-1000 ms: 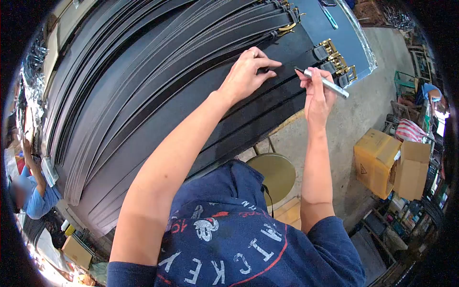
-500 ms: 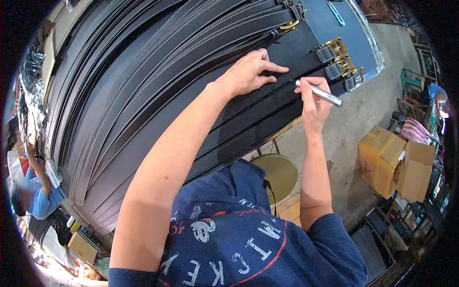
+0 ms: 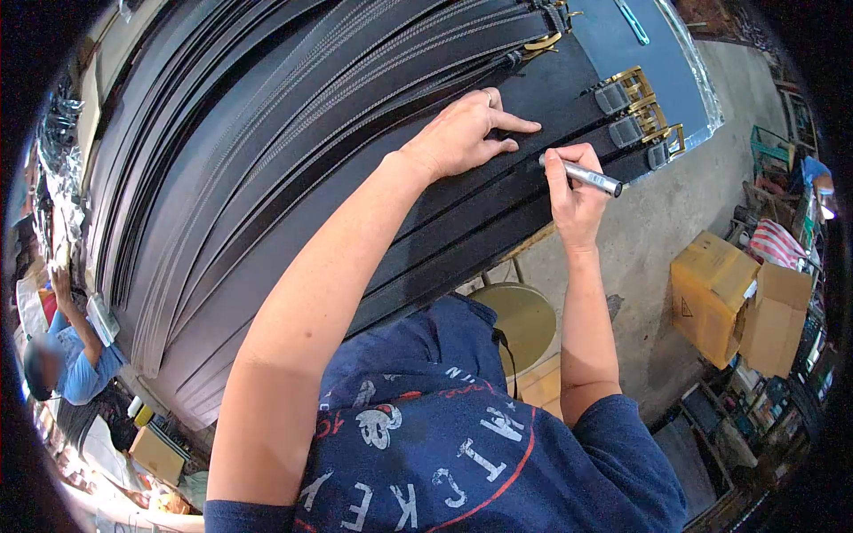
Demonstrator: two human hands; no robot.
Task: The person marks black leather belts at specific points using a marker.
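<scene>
Table [image 3: 680, 84] bears black belts [image 3: 570, 115]. Left hand [image 3: 462, 133] loosely spread over them; right hand [image 3: 576, 197] grips marker [image 3: 593, 179]. Best: press belts steady.

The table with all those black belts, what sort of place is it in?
Probably a workshop, perhaps for belts. Many black belts lie on the table, some with gold-coloured buckles, and a cardboard box stands on the grey floor.
</scene>
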